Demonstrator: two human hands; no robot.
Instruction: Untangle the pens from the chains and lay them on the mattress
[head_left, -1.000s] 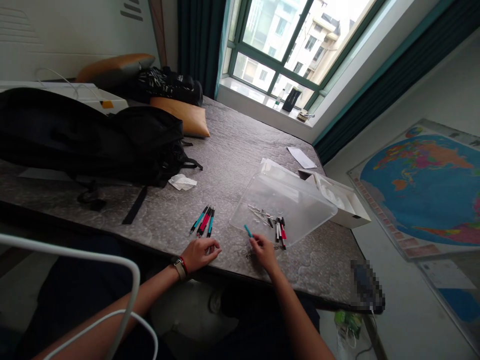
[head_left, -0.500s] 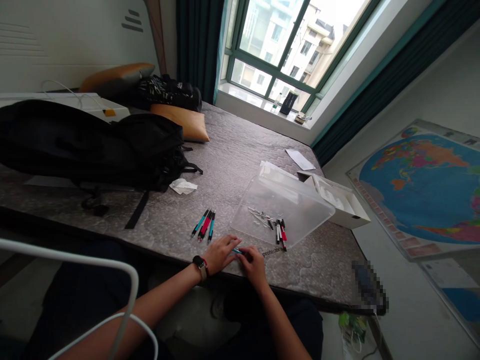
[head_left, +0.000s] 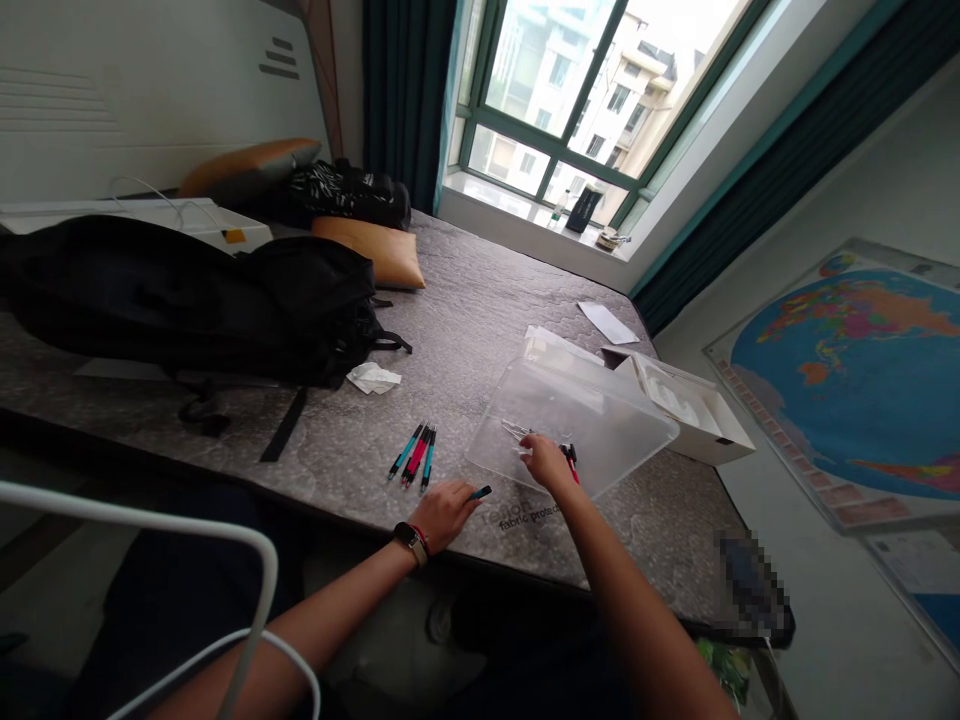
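My left hand (head_left: 444, 514), with a watch at its wrist, rests near the bed's front edge. Its fingers are closed on a teal pen barrel (head_left: 480, 493) whose dark end sticks out to the right. My right hand (head_left: 546, 462) is over the clear plastic lid (head_left: 622, 440), fingertips bent together among thin silvery pen parts (head_left: 514, 429). Whatever its fingers pinch is too small to make out. Black and red pen parts (head_left: 572, 462) lie just right of that hand, partly covered by it. Several teal and red pens (head_left: 415, 455) lie in a bunch left of my hands.
A crumpled tissue (head_left: 373, 377) lies beyond the pens, beside a black backpack (head_left: 225, 300). An open white box (head_left: 686, 405) stands behind the lid at right. A paper sheet (head_left: 607, 322) lies farther back. A white tube (head_left: 262, 540) crosses the lower left foreground.
My right hand has left my left hand and moved forward and right onto the lid. My left hand keeps the teal barrel. The view has shifted slightly.
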